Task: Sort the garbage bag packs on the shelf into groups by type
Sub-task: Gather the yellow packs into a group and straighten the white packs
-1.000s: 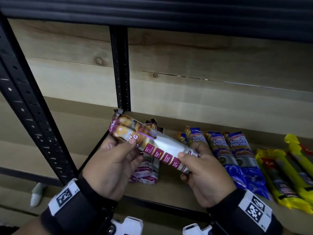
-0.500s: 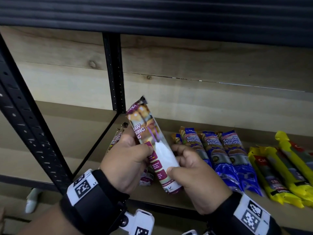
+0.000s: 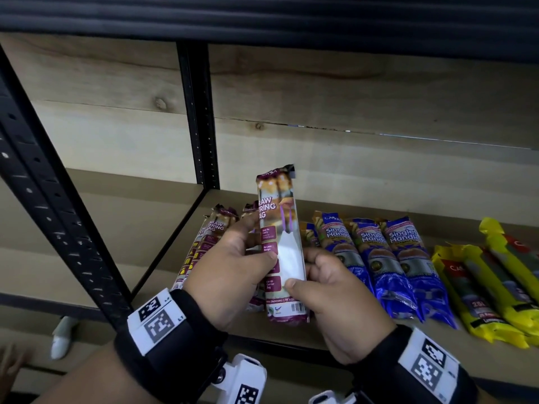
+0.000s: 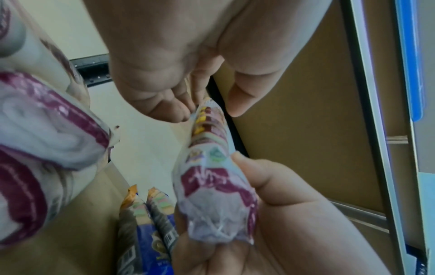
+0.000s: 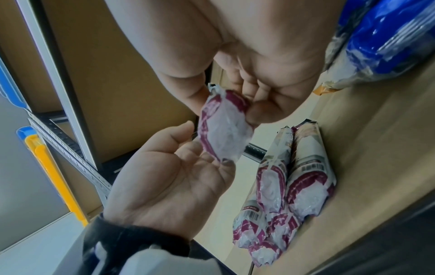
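Maroon packs (image 3: 281,243) three, blue packs (image 3: 376,258) three

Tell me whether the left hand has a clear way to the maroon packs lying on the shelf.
Probably yes, once freed. The left hand now grips the upright maroon pack together with the right hand. The lying maroon packs sit just behind it on the shelf, nothing between.

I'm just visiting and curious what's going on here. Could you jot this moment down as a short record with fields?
held item: maroon draw string bag pack, upright
left hand: grips the pack's left side
right hand: pinches its lower right edge
maroon group: lying on the shelf, behind the left hand
blue singlet handle packs: side by side, to the right
yellow packs: furthest right
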